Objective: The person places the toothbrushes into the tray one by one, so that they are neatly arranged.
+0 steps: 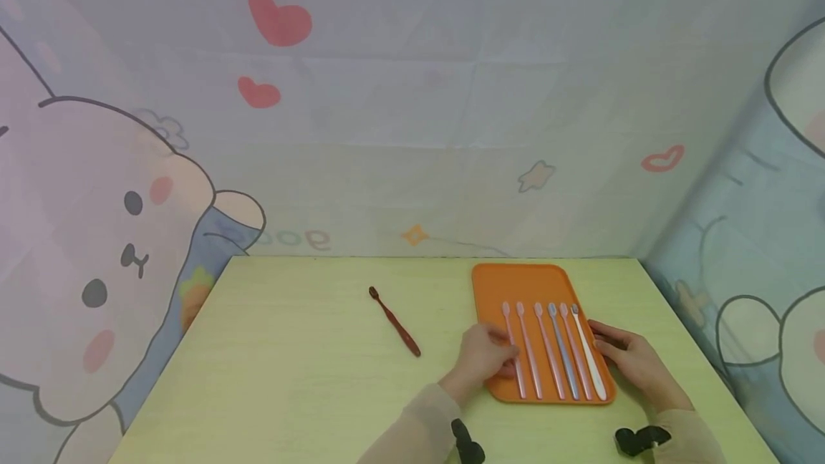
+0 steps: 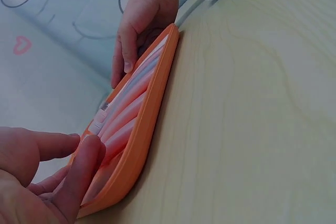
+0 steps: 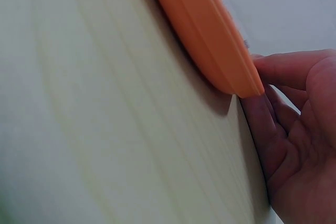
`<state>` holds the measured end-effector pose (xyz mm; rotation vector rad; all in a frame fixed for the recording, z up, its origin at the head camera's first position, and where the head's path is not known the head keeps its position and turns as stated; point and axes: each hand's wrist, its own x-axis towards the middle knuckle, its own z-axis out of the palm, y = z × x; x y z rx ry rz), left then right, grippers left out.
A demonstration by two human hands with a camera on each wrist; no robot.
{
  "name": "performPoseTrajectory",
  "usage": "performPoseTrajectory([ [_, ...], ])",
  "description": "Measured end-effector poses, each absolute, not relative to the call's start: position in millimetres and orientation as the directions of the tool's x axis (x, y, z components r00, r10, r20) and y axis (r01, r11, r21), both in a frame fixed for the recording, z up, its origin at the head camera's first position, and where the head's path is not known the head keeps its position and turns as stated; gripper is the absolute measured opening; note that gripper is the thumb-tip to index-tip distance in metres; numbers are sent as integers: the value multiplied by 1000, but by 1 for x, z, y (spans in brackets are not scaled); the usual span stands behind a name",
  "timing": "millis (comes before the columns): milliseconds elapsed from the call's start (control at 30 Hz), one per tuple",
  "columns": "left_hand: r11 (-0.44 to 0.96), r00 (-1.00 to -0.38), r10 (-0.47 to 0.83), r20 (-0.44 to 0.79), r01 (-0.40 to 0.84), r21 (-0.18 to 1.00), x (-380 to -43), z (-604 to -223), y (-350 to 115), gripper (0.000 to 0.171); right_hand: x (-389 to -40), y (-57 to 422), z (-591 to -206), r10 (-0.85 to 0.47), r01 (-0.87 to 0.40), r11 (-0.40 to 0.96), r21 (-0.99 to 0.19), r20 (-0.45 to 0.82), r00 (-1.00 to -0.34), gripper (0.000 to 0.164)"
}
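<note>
An orange tray on the table bears several toothbrushes side by side. The white toothbrush lies at its right end, a blue toothbrush further left, pink ones around that. My left hand reaches over the tray's left edge, fingertips at the leftmost pink toothbrush; in the left wrist view its thumb and forefinger stand slightly apart with nothing between them. At the opposite edge my right hand grips the rim, fingers under the tray's corner in the right wrist view.
A dark red-brown toothbrush lies by itself on the pale wooden table, left of the tray. Printed cloth hangs behind the table and along its sides. The table's right edge runs close beyond my right hand.
</note>
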<state>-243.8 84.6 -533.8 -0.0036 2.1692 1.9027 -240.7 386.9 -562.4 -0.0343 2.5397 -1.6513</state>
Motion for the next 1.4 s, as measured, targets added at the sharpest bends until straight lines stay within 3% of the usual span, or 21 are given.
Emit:
performPoseTrajectory([
  [467,44,-975,172,-141,-135,990,-249,-531,60,23,-242,386,-561,-87,50,418,-907,-95,-992,61],
  [767,90,-989,130,-71,-60,994,-257,-537,32,27,-243,387,-564,-97,48,409,-911,-96,-991,62],
  [1400,75,-999,-8,-43,-43,996,-253,-540,-35,30,-242,387,-565,-67,40,443,-896,-78,-995,60],
])
